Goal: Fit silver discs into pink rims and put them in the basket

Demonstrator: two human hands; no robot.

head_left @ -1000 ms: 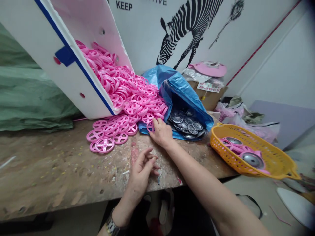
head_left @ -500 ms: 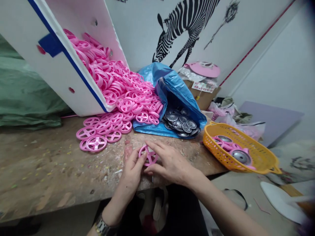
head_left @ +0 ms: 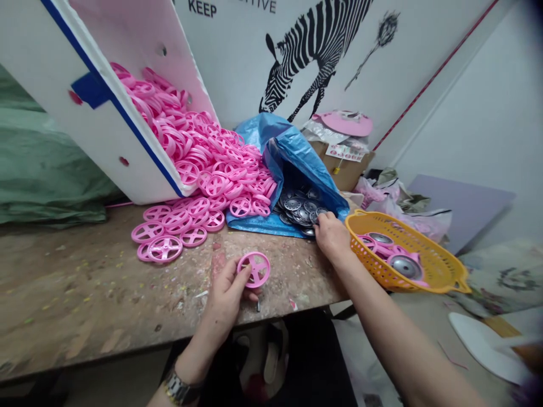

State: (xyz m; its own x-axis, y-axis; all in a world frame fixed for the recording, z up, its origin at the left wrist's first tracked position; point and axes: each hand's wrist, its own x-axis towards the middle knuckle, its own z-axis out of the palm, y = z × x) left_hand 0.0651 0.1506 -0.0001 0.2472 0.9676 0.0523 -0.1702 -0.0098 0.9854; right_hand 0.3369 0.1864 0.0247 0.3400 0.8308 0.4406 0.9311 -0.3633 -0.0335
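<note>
My left hand (head_left: 229,291) grips a pink spoked wheel (head_left: 265,272) by its left side, above the front of the worn wooden table (head_left: 106,294). The thumb lies over the wheel's face. My right hand (head_left: 333,236) is at the mouth of the blue plastic bag (head_left: 254,225), fingers closed at the edge of a heap of silver-grey hubcap-like discs (head_left: 299,206). Whether a disc is between those fingertips is hidden. Many more pink wheels (head_left: 212,152) spill from a white box onto the table, left of the bag.
The tilted white box (head_left: 114,141) stands at the back left, beside green cloth (head_left: 42,164). To the right, a yellow perforated basket (head_left: 441,254) holds pink wheels and silver discs. Behind it are a cardboard box (head_left: 343,169) and plastic bags (head_left: 432,223).
My right hand has left the pink wheel and moved right and away from me to the discs in the blue bag. My left hand still holds the wheel.
</note>
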